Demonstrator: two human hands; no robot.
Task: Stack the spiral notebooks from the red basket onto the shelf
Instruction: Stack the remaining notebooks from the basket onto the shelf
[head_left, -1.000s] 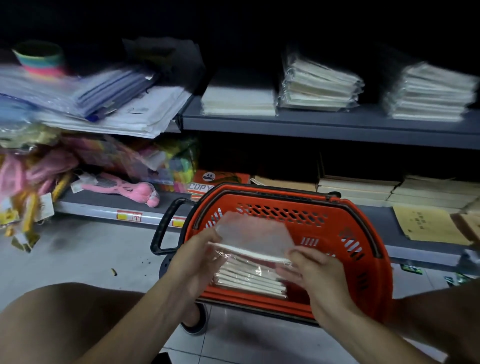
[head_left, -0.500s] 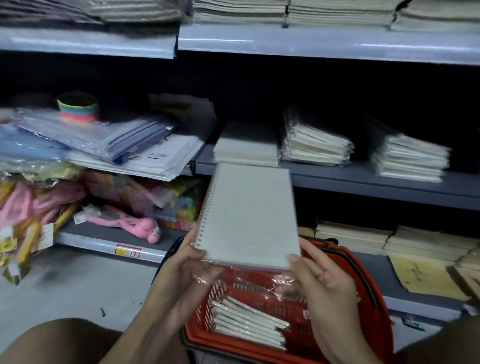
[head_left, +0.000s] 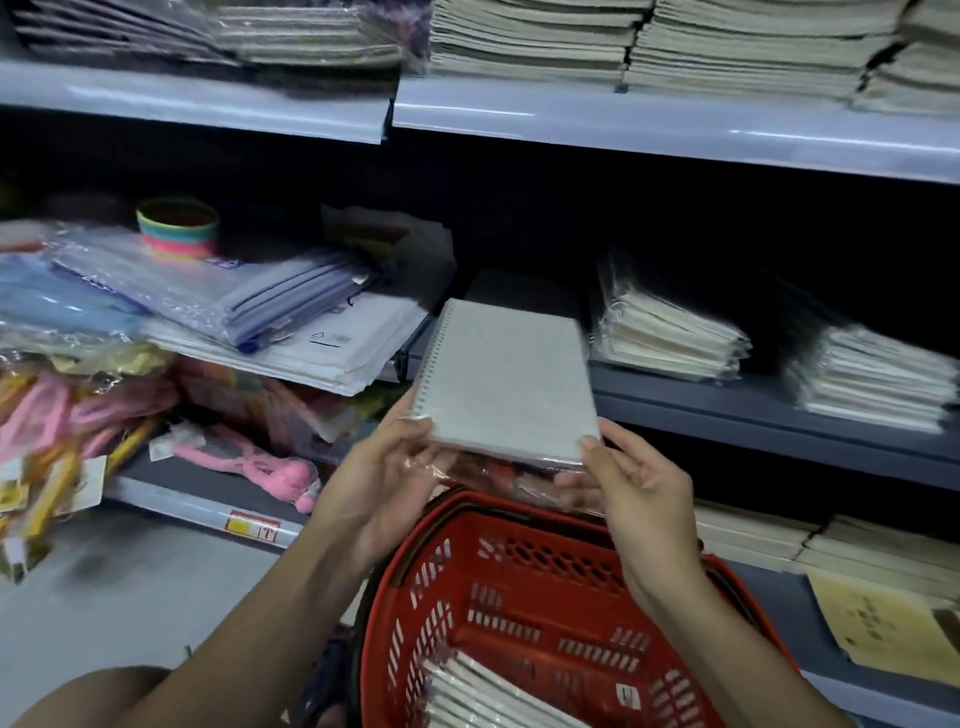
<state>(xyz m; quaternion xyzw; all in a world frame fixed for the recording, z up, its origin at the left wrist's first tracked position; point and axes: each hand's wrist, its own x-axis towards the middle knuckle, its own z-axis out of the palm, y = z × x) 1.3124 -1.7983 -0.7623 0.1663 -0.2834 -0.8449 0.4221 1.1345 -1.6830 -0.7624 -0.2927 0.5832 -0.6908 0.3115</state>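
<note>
The left fingers (head_left: 415, 431) curl around the near-left corner of the notebook (head_left: 506, 379), with the thumb on the cover beside the spiral. The right fingers (head_left: 589, 447) pinch the near-right corner, thumb on top and the other fingers below, partly hidden by the loose plastic wrap (head_left: 483, 473) that hangs under the book. So the 2 hands hold 1 notebook by its near edge only. The left hand (head_left: 384, 483) and the right hand (head_left: 639, 499) are raised above the basket (head_left: 519, 571), palms turned toward each other, forearms reaching up and forward from the bottom of the view.

The notebook is in the air, nearly flat and a little tilted, its far edge at the front of the middle shelf (head_left: 753, 410), in front of a low pile (head_left: 514, 291) of similar books. More notebooks (head_left: 483, 696) lie in the basket.

I think the step now is to put it on that pile. To do it well, keep the book level, bring the far edge over the pile first, keep the spiral on the left, and slide it in. The wrap may catch on the shelf edge, so lift a little.
</note>
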